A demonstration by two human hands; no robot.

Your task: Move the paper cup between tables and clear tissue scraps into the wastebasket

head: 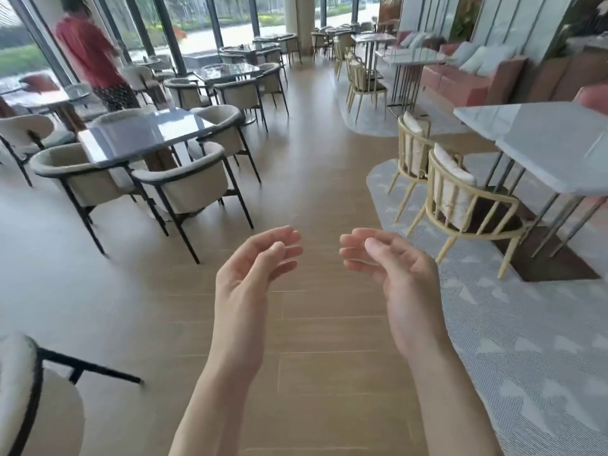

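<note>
My left hand (253, 268) and my right hand (391, 268) are raised side by side over a wooden floor aisle, palms facing each other. Their fingers are loosely curled and hold nothing. No paper cup, tissue scraps or wastebasket shows anywhere in the head view.
A grey table (144, 133) ringed by beige chairs (184, 189) stands left of the aisle. A white marble table (543, 143) with gold chairs (460, 199) sits on a patterned carpet at right. A person in a red top (88, 51) stands far left. A chair back (19, 390) is near at bottom left.
</note>
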